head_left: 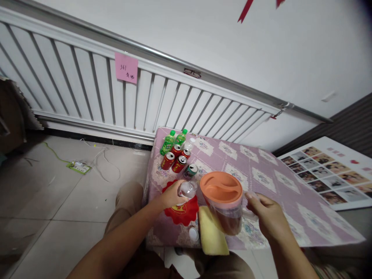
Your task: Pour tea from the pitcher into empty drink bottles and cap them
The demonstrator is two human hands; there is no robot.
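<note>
While the left hand [172, 195] curls round an uncapped bottle [187, 190], the right hand [267, 215] grips a pitcher [222, 203] still holding brown liquid [231, 224].

Green bottles [167, 144]: two, beyond the left hand [172, 195]
Clear bottles [188, 190]: two, one in the left hand, one beyond it
Red cans [179, 165]: four, beyond the left hand
Green can [190, 171]: one, just past the left hand
Pitcher [224, 217]: one, at the right hand [269, 217]
Red plate [187, 217]: one, under the left hand
Yellow cloth [212, 238]: one, between the hands
</note>
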